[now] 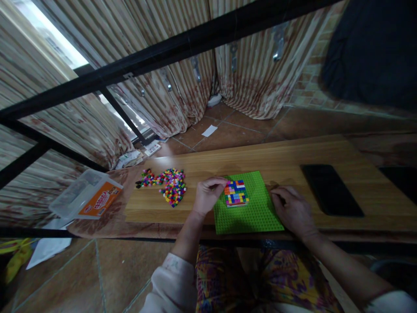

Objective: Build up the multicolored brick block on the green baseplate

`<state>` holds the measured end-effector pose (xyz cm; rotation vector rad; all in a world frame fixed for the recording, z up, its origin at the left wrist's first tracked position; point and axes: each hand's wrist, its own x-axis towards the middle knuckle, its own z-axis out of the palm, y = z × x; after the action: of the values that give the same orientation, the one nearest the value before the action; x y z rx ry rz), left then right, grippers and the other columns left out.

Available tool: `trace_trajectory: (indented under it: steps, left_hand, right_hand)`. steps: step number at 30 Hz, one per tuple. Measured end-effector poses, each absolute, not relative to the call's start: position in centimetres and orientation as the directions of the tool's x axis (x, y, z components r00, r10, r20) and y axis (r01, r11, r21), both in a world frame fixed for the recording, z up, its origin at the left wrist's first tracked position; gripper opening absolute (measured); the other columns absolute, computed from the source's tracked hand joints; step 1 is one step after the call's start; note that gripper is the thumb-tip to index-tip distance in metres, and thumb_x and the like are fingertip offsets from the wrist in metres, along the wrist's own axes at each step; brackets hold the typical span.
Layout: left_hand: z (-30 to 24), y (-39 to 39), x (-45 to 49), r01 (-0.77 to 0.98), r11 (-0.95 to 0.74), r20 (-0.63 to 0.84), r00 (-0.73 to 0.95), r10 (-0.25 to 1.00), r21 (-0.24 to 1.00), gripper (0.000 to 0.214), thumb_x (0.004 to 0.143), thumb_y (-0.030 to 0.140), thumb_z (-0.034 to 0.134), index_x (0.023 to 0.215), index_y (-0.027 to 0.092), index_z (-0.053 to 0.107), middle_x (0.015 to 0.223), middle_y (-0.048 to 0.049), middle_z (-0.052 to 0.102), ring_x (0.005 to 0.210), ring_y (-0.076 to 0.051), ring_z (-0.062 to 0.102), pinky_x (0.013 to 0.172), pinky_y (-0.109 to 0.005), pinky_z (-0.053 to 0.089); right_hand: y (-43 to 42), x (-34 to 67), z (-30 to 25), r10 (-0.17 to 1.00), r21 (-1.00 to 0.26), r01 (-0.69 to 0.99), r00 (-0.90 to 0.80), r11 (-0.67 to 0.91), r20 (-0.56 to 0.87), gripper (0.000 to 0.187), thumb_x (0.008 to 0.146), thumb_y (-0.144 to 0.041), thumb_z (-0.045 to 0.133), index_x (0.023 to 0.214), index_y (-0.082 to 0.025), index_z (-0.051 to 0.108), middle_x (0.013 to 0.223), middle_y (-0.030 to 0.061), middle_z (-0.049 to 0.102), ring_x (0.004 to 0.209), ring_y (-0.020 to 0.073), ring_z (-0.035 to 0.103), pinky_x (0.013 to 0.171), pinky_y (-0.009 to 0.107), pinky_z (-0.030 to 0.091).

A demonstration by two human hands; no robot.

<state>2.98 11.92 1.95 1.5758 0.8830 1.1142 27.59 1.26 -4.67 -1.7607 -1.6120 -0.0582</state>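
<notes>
A green studded baseplate lies on the wooden tabletop in front of me. On its upper left part stands a low rectangular build of multicoloured toy bricks, with blue, yellow, orange, red and white pieces on top. My left hand is closed in a pinch at the build's far left corner; a bit of pink brick shows at the fingertips. Beside the baseplate's right edge rests my right hand, its fingers curled and closed. Nothing shows in them, and I cannot tell whether they touch the edge.
Loose coloured bricks lie heaped on the left of the wooden tabletop. A clear plastic box with an orange label stands farther left. To the right lies a black phone-like slab. A dark metal rail crosses before the curtains.
</notes>
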Motion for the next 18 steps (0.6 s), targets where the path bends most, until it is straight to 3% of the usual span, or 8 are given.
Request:
trace_trajectory:
  steps: [8,18]
  left_hand:
    - [2.59,12.45,2.95,0.080,-0.212,0.173,0.343,0.923,0.974,0.007,0.077,0.025,0.073,0.077,0.022,0.079,0.082,-0.0042,0.078,0.075,-0.018,0.072,0.074,-0.031,0.059]
    - [2.54,12.07,2.76,0.081,-0.276,0.230,0.358,0.905,0.958,0.008,0.079,0.023,0.071,0.078,0.021,0.079,0.088,-0.0048,0.078,0.082,-0.017,0.073,0.079,-0.030,0.059]
  right_hand:
    - [1.25,27.69,-4.82,0.842,-0.467,0.881,0.201,0.067,0.500,0.019,0.093,-0.030,0.049,0.087,-0.023,0.066,0.094,0.0075,0.068,0.084,0.0215,0.064,0.081,0.037,0.052]
    - [1.29,27.62,-4.70,0.842,-0.468,0.882,0.207,0.061,0.499,0.021,0.093,-0.031,0.049,0.088,-0.021,0.067,0.092,0.0079,0.068,0.085,0.0220,0.064,0.082,0.037,0.052]
